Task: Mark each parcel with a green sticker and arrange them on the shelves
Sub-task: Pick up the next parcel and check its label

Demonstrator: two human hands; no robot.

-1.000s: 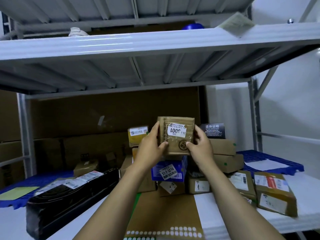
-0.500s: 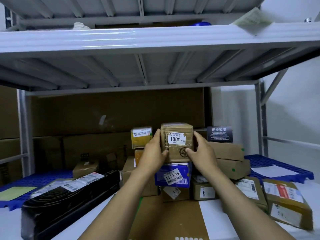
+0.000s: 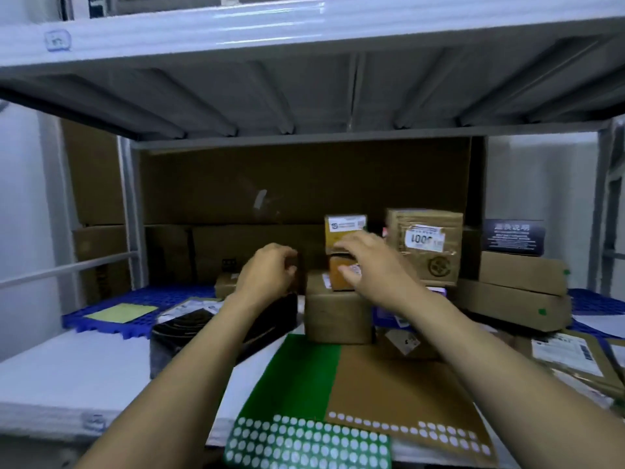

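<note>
- On my feed the white lower shelf [image 3: 67,377] carries everything; the upper shelf [image 3: 304,32] spans the top of the view.
- A blue grid mat [image 3: 189,296] lies at the far left of the shelf, with a yellow-green sheet [image 3: 120,312] on it.
- A black wrapped parcel [image 3: 182,340] lies just near of that mat.
- The taped brown parcel [image 3: 436,265] with the white printed label stands upright on top of the stack, right of centre, label facing me.
- Left of it, a small yellow box [image 3: 341,231] sits on an orange box [image 3: 338,275], which rests on a plain brown box [image 3: 334,316].
- To the far right I see two flat brown boxes [image 3: 521,272] stacked, the lower one with a green sticker [image 3: 542,312]; a dark printed sign [image 3: 514,236] stands above them.
- At the near edge lies the green sticker sheet [image 3: 297,377], with a brown sheet [image 3: 399,394] beside it on the right.
- My left hand [image 3: 270,272] has its fingers loosely curled, and I see nothing in them; it is well left of the labelled parcel.
- My right hand [image 3: 365,262] has its fingers stretched and relaxed in front of the yellow and orange boxes, just left of the labelled parcel and apart from it; blur hides whether it touches the orange box.
</note>
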